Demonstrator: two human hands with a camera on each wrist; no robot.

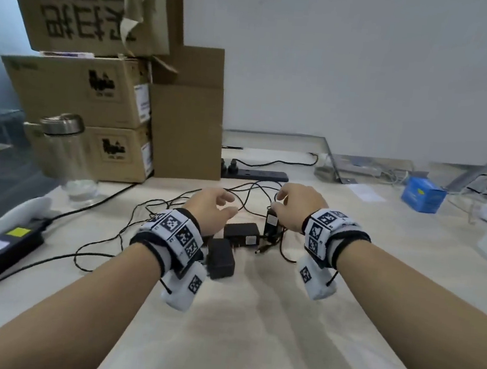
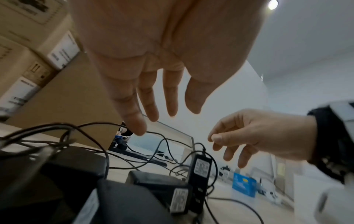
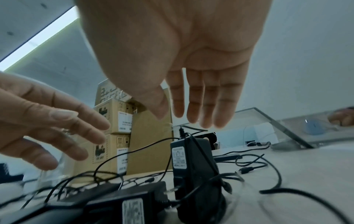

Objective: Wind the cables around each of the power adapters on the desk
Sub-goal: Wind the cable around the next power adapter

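Three black power adapters [image 1: 241, 233] trail loose, tangled cables [image 1: 156, 205]; left hand [image 1: 214, 211] and right hand [image 1: 297, 206] hover spread, empty.

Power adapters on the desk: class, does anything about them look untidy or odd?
Yes. One adapter stands on end while two others lie flat, and their thin black cables sprawl in loose, tangled loops across the desk. Both hands hover open above them.
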